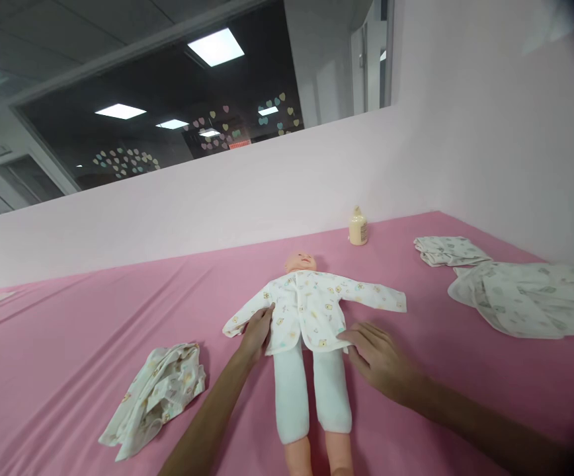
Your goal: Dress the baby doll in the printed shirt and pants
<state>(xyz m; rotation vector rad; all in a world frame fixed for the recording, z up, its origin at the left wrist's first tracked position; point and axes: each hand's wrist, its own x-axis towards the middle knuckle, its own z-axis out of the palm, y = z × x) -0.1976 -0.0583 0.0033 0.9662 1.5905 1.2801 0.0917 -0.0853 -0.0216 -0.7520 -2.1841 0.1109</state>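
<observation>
"Where's the shirt (319,311)?"
"On the doll (291,396), which lies face-up on a pink sheet (118,311)."
"And the left hand (257,330)?"
"Against the shirt at the doll's side; whether it grips, I can't tell."
"The right hand (381,357)?"
"Apart from it, pinching the shirt's bottom by the doll's hip. A bottle (358,229) stands beyond the doll."

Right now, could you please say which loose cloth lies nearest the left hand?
The crumpled printed cloth, left of the left hand; the folded cloth and spread cloth both lie at right.
</observation>
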